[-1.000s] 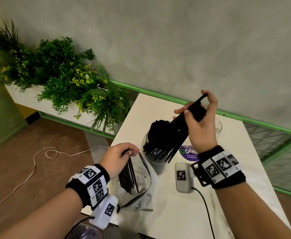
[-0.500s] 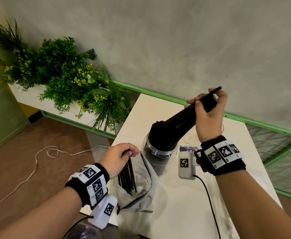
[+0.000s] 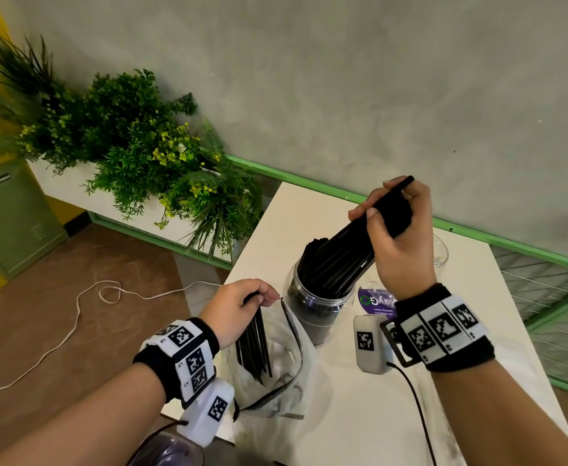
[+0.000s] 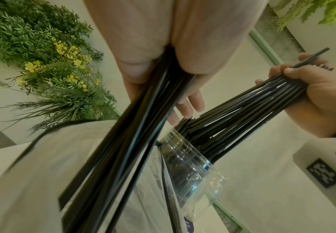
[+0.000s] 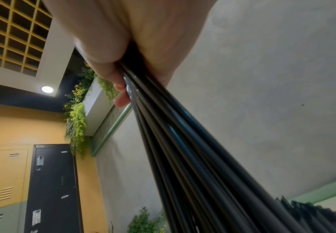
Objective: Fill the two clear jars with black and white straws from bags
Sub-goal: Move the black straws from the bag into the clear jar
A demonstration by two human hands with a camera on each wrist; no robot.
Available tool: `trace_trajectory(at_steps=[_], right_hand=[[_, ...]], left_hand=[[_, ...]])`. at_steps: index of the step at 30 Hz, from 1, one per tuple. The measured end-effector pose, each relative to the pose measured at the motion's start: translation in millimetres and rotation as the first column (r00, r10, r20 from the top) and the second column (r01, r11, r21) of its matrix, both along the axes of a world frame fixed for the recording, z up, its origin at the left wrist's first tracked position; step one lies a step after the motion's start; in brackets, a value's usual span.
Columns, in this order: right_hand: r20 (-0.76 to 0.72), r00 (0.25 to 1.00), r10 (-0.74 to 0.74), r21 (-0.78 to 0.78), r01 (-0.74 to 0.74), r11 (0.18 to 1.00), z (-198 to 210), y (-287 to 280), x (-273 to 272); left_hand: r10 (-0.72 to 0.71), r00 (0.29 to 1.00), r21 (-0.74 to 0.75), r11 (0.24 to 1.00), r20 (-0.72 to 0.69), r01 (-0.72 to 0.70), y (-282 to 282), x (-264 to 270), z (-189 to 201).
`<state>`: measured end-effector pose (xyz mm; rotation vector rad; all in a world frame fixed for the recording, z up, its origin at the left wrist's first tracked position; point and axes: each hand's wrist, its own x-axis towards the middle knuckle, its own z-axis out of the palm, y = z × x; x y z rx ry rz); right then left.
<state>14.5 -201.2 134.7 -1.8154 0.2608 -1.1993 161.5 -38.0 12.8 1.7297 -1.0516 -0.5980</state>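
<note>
A clear jar (image 3: 313, 307) (image 4: 185, 164) packed with black straws stands on the white table (image 3: 370, 415). My right hand (image 3: 395, 230) (image 4: 310, 91) grips the top of a slanted bundle of black straws (image 3: 346, 250) (image 5: 193, 149) whose lower ends are inside the jar's mouth. My left hand (image 3: 242, 304) (image 4: 163, 63) grips a smaller bunch of black straws (image 3: 254, 341) (image 4: 123, 141) that stands in a clear plastic bag (image 3: 282, 375) at the table's near left corner. A second clear jar (image 3: 441, 250) peeks out behind my right hand, mostly hidden.
A purple-labelled packet (image 3: 375, 302) lies right of the jar. A planter of green plants (image 3: 134, 156) stands left of the table against the grey wall. A white cable (image 3: 74, 314) runs over the brown floor. A green rail (image 3: 511, 243) borders the table's far side.
My right hand rose and moved right, then came slightly back, sliding the bundle's lower ends into the jar. The left hand stayed on its bunch in the bag.
</note>
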Motion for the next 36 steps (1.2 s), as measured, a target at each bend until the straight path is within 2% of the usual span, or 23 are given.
trace_trajectory(at_steps=[5, 14, 21, 26, 30, 34, 36], right_hand=[[0.041, 0.999, 0.004, -0.013, -0.004, 1.000, 0, 3, -2], [-0.137, 0.991, 0.002, -0.015, -0.004, 1.000, -18, -5, 17], [-0.097, 0.993, -0.059, 0.058, 0.065, 0.996, -30, -11, 24], [-0.224, 0.973, -0.049, 0.091, 0.071, 0.993, -59, -13, 22], [-0.422, 0.905, -0.060, 0.069, 0.098, 0.993, -69, -23, 25], [-0.407, 0.899, -0.163, 0.055, 0.202, 0.978, -75, -33, 28], [-0.447, 0.879, -0.166, 0.021, 0.196, 0.980, -77, -35, 29]], left_hand=[[0.003, 1.000, -0.005, 1.000, -0.011, -0.003, 0, 1, 0], [-0.006, 1.000, -0.012, 1.000, -0.009, 0.006, 2, -1, 0], [-0.005, 1.000, 0.001, 1.000, -0.006, 0.005, 4, 1, -1], [-0.009, 1.000, -0.007, 1.000, -0.008, 0.009, 3, 0, 0], [-0.009, 1.000, -0.003, 1.000, -0.013, 0.009, 2, -2, 1], [-0.005, 1.000, 0.000, 1.000, -0.015, 0.005, 1, -2, 2], [0.000, 1.000, -0.002, 1.000, -0.021, 0.000, 1, -3, 2]])
